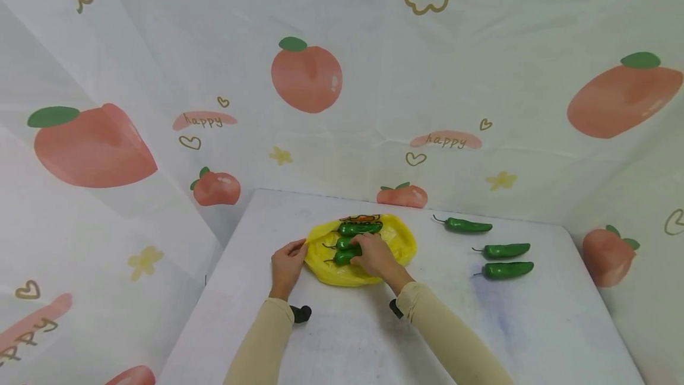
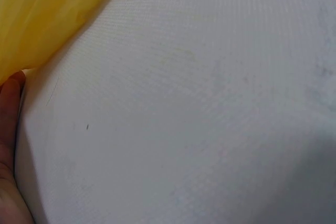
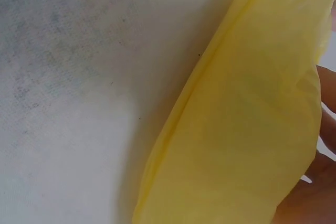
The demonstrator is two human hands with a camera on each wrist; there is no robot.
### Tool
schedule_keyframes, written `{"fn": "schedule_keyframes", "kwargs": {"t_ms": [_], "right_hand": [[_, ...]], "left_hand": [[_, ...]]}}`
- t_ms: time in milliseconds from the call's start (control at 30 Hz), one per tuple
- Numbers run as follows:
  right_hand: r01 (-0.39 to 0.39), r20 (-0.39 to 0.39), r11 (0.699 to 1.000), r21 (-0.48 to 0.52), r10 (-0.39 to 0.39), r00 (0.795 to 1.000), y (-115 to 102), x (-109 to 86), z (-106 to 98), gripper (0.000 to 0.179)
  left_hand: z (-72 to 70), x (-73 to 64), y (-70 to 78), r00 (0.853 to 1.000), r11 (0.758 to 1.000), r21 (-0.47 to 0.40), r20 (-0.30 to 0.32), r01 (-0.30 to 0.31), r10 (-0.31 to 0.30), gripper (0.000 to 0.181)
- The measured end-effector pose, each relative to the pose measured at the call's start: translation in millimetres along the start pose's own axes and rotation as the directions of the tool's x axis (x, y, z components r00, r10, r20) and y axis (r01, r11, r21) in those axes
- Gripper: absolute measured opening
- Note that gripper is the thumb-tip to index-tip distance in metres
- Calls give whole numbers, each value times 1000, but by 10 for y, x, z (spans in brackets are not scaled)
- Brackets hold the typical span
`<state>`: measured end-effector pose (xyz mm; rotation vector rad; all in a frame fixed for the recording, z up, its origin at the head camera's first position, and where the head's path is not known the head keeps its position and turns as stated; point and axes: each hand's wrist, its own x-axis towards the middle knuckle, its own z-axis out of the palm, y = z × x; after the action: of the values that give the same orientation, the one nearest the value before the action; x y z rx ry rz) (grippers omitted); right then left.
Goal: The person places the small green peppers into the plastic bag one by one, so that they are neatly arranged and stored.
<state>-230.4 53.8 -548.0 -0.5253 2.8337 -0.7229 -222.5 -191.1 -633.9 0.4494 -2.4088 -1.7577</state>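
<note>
A yellow plastic bag (image 1: 338, 278) lies opened out on the table, its rim spread round three green chili peppers. One pepper (image 1: 359, 229) rests at the back of the bag; two more lie in front of it, a middle pepper (image 1: 345, 243) and a front pepper (image 1: 342, 256). My left hand (image 1: 287, 267) pinches the bag's left rim. Reaching over the near right side, my right hand (image 1: 377, 256) grips the right end of the front pepper, its fingers partly covering the middle one too. In the right wrist view the bag wall (image 3: 236, 108) hides most of that hand's fingers (image 3: 328, 90).
Three more green peppers lie on the white table (image 1: 342, 337) to the right: one far back (image 1: 468, 226), and a pair side by side, the rear (image 1: 505, 251) and the front (image 1: 507, 270). A fruit-printed cloth (image 1: 352, 153) hangs behind and along both sides.
</note>
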Motion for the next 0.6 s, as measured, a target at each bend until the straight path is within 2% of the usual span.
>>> {"fn": "schedule_keyframes", "kwargs": {"t_ms": [233,600], "right_hand": [[39,-53,997,-61,-42,998,0,-57,-16,43],[53,-134,963,-263,-91,987,23,-89,-5,73]], "left_hand": [[7,-12,28,1000,1000,-6,1,-8,8,29],[-12,-17,19,1000,1000,-9,-12,-20,20,30]]}}
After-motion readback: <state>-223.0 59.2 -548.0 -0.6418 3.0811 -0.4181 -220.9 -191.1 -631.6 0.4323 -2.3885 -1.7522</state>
